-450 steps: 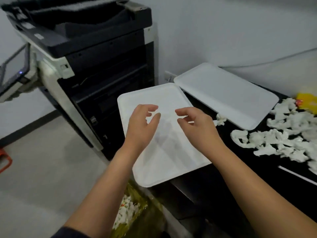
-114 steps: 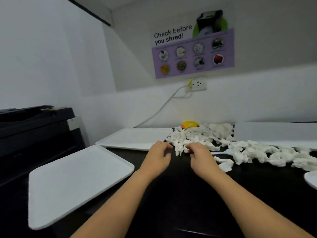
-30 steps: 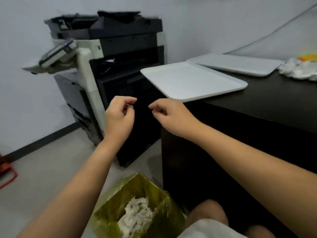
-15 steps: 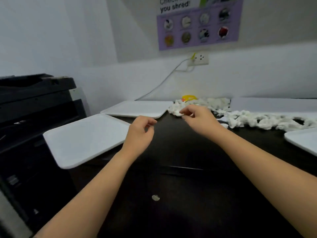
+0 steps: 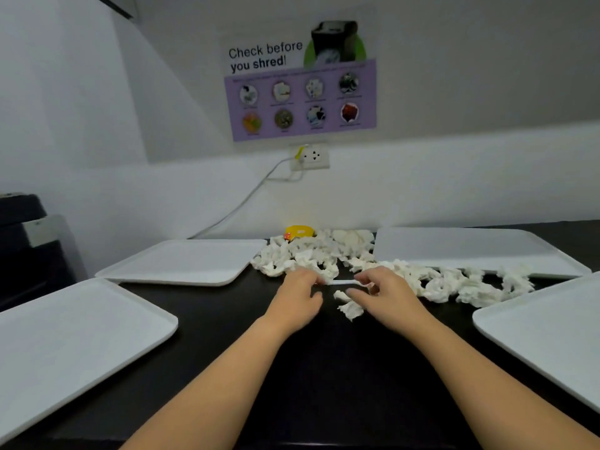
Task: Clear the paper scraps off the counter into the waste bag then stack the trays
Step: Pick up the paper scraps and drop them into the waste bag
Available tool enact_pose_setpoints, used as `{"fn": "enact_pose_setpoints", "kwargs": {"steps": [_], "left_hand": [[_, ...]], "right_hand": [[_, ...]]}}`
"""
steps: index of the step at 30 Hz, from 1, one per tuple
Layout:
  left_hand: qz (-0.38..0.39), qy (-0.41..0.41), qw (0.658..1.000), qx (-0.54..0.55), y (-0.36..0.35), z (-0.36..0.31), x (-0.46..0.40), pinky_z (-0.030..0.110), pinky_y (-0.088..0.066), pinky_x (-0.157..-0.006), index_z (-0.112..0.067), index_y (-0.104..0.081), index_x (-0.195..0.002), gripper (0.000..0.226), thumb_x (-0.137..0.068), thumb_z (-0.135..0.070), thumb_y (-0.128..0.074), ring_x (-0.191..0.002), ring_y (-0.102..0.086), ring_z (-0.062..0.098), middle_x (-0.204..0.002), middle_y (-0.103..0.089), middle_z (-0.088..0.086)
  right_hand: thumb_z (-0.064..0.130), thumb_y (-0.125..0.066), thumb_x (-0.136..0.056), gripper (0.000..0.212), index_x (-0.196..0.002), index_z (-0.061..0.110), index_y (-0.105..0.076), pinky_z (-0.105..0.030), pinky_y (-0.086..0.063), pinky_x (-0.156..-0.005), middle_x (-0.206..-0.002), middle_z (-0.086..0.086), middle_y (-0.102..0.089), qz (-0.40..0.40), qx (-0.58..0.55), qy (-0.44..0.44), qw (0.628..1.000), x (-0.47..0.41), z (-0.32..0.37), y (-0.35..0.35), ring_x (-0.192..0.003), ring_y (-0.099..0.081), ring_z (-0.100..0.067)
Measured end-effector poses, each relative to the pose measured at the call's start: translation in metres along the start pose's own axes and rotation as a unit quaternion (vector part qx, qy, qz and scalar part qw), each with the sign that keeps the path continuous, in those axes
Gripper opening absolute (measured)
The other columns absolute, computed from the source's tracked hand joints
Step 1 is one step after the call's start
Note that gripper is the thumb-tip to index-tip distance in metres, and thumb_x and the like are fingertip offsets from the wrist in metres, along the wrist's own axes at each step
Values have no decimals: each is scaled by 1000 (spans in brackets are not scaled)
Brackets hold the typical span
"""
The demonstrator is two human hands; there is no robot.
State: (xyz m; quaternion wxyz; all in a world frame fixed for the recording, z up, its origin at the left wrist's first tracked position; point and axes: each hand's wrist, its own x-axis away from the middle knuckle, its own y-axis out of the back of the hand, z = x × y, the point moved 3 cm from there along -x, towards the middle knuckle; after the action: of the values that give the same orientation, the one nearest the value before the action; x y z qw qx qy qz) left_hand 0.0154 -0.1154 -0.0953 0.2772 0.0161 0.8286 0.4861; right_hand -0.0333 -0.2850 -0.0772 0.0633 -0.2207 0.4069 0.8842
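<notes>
A heap of crumpled white paper scraps [image 5: 324,254] lies along the back of the black counter [image 5: 324,368] and trails off to the right. My left hand [image 5: 297,297] and my right hand [image 5: 383,293] are at the heap's near edge. A thin white strip [image 5: 341,282] spans between them, and each hand pinches one end with curled fingers. A few loose scraps [image 5: 349,308] lie just below the strip. Several white trays lie flat and apart: front left [image 5: 81,345], back left [image 5: 181,261], back right [image 5: 470,251], front right [image 5: 552,329]. The waste bag is out of view.
A yellow object [image 5: 298,231] sits behind the heap by the wall. A wall socket [image 5: 313,155] with a cable hangs above it, under a purple poster [image 5: 302,92]. The black copier [image 5: 29,241] stands at the far left.
My view has come back from the bag on the floor to the counter. Both hands have moved forward to the heap's edge and have taken hold of the white strip.
</notes>
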Motion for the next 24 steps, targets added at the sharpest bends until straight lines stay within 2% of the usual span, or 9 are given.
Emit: {"fn": "enact_pose_setpoints", "kwargs": {"steps": [3,5,7,10,13,16,19,21,24], "left_hand": [[-7,29,996,-85,-11,9,-17,36,-31,-98,-24,-53,-121,33,-88,-23,-48,-120,-36,16,-124,-48,-6],[-9,53,996,-76,-15,15,-25,36,-28,-98,-27,-54,-119,32,-88,-23,-48,-119,-37,15,-122,-50,-9],[-11,67,996,-55,-17,19,-30,35,-26,-97,-29,-56,-115,30,-87,-22,-47,-115,-41,14,-113,-55,-11],[-28,72,997,-30,-15,21,-30,30,-22,-88,-32,-57,-113,29,-87,-21,-48,-104,-43,8,-95,-58,-14],[-43,63,997,-26,-10,18,-21,29,-18,-85,-35,-53,-114,30,-88,-20,-51,-99,-42,4,-88,-58,-13],[-14,68,997,34,-5,17,-7,28,-29,-91,-31,-49,-119,33,-90,-15,-51,-88,-47,5,-86,-58,-10],[1,82,990,116,4,19,12,19,-43,-75,-22,-52,-119,31,-91,-9,-48,-71,-47,5,-84,-53,-4],[-17,89,991,95,12,20,25,15,-38,-73,-18,-55,-116,26,-94,-9,-46,-77,-47,4,-92,-50,-5],[-62,112,989,67,28,23,46,14,-33,-79,-16,-62,-104,19,-96,-11,-45,-90,-47,5,-103,-47,-4]], "right_hand": [[45,-68,-78,46,-118,25,-61,-17,-29,-86,-111,5,-52,73,41,68,994,-1,0,-8,-107,-44,-9],[49,-68,-77,53,-124,28,-57,-18,-29,-92,-117,8,-48,119,39,78,989,-1,-3,-11,-112,-38,-6],[44,-67,-79,48,-122,26,-57,-19,-33,-94,-115,7,-47,142,53,86,985,-1,-5,-16,-110,-39,-7],[29,-65,-83,29,-109,18,-64,-19,-38,-87,-101,4,-49,124,75,104,984,-2,-6,-18,-97,-45,-9],[19,-61,-86,19,-104,17,-65,-20,-38,-82,-92,8,-47,122,77,93,985,-3,-6,-19,-90,-45,-9],[11,-57,-87,17,-100,16,-67,-18,-36,-78,-81,15,-43,107,79,89,987,-2,-5,-19,-89,-44,-8],[1,-50,-87,27,-103,14,-67,-12,-33,-73,-89,8,-47,89,92,83,988,2,-2,-20,-92,-44,-9],[-3,-46,-85,33,-105,13,-67,-11,-32,-72,-94,6,-46,86,96,75,989,7,2,-23,-96,-46,-10],[-4,-45,-84,35,-104,14,-68,-12,-35,-80,-97,7,-48,85,77,64,991,13,15,-26,-102,-52,-12]]}}
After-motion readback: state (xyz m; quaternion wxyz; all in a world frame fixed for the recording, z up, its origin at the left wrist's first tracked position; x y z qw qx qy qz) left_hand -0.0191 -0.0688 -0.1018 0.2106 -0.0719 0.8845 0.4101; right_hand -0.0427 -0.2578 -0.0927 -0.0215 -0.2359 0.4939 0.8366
